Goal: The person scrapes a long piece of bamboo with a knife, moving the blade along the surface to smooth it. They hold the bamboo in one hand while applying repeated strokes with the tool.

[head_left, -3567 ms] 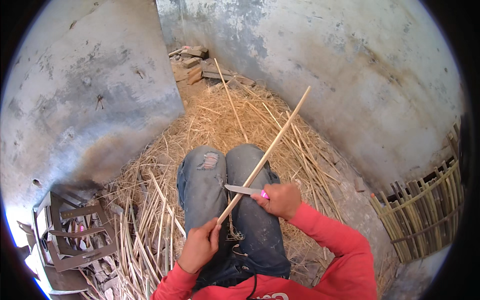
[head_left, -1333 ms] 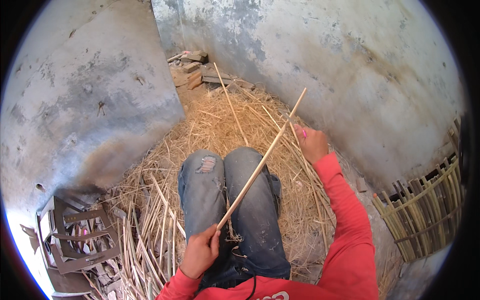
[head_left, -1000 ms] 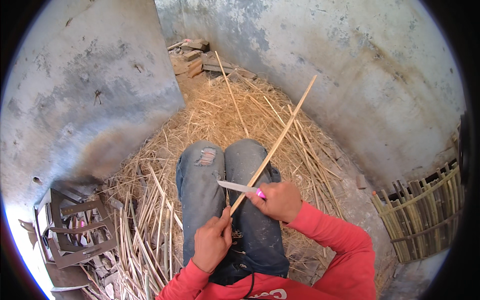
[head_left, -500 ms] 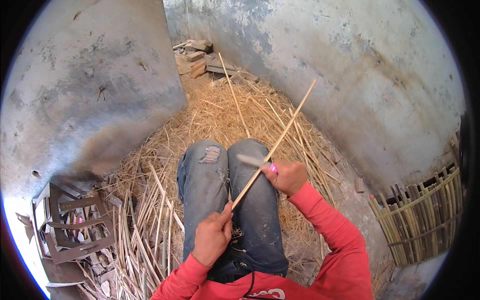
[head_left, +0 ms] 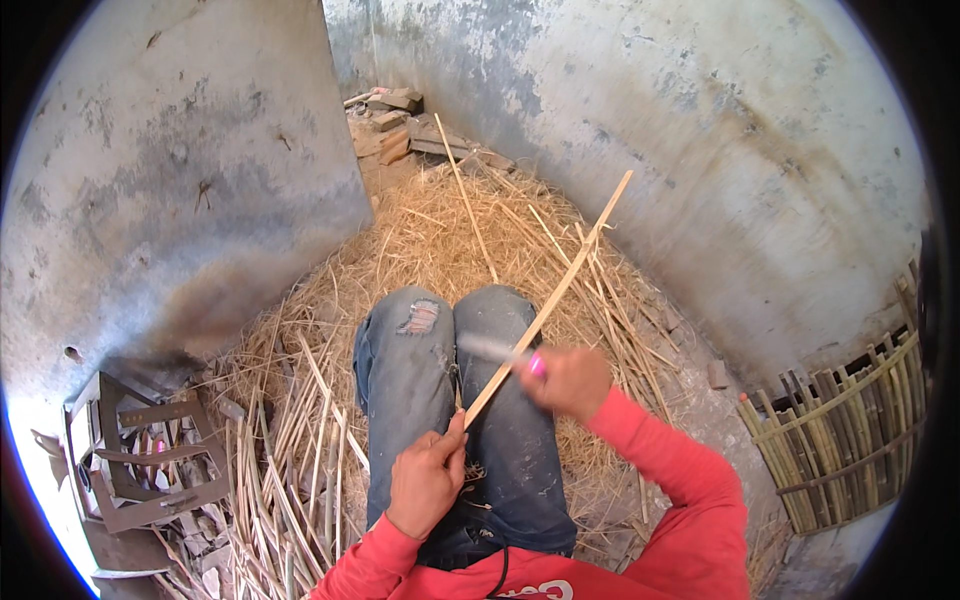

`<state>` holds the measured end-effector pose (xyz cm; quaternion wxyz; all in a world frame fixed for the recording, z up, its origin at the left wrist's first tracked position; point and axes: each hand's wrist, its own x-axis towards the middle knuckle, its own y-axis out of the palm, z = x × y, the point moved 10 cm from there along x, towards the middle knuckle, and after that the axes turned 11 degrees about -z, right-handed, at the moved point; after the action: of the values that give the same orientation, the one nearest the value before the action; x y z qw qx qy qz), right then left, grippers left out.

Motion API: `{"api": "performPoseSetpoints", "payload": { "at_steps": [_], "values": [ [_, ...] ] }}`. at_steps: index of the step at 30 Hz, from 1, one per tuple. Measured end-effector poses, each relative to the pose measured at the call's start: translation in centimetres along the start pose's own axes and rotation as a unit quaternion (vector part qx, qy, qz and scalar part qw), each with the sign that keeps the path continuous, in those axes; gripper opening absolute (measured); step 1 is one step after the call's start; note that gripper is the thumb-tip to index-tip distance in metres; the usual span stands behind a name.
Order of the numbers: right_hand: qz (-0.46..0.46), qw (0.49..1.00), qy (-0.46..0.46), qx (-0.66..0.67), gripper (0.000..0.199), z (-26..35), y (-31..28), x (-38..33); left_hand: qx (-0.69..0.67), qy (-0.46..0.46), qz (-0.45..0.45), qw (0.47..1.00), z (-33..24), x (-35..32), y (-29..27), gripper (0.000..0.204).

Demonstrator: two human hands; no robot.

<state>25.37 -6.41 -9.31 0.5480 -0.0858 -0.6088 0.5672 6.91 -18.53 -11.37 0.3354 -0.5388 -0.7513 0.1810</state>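
Observation:
A long, pale bamboo strip slants up and right across my thighs, its far end raised over the straw-coloured pile. My left hand pinches its near end between thumb and fingers, just above my lap. In my right hand is a knife, its blade blurred and pointing left across the strip. A bit of bright pink shows by the thumb; the rest of the handle is hidden in the fist. A small curl of shaving clings near the strip's far end.
Thin shavings heap up beyond my knees. Split bamboo strips lie at left beside a rusty metal frame. A woven bamboo panel leans at right. Bricks sit in the far corner between plastered walls.
My right hand and the knife have moved slightly down and left along the strip. The strip has turned to show a broader face; my left hand keeps its hold.

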Motion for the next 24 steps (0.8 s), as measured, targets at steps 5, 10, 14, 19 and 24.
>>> {"api": "performPoseSetpoints", "payload": {
  "at_steps": [5, 10, 14, 19, 24],
  "values": [
    [0.005, 0.999, 0.021, -0.037, 0.049, 0.2, -0.5, -0.7, -0.006, -0.007, -0.002, 1.0, 0.0, -0.4, 0.0, 0.034],
    [0.039, 0.994, 0.084, -0.051, 0.055, -6.6, -1.1, 1.9, 0.007, -0.006, 0.002, 1.0, -0.4, -0.1, -0.2, 0.033],
    [0.058, 0.998, -0.013, -0.002, 0.054, 0.3, 1.1, -1.6, 0.011, -0.016, 0.004, 1.0, 0.1, -0.2, -0.1, 0.033],
    [-0.018, 0.974, 0.206, -0.094, 0.055, -14.4, -0.7, 1.9, 0.0, 0.002, 0.0, 1.0, -1.0, -0.2, -0.8, 0.034],
    [0.009, 0.998, 0.061, 0.021, 0.052, -6.1, 0.6, 1.0, -0.034, -0.004, -0.002, 0.999, 0.3, -1.0, -1.2, 0.032]
  ]
}}
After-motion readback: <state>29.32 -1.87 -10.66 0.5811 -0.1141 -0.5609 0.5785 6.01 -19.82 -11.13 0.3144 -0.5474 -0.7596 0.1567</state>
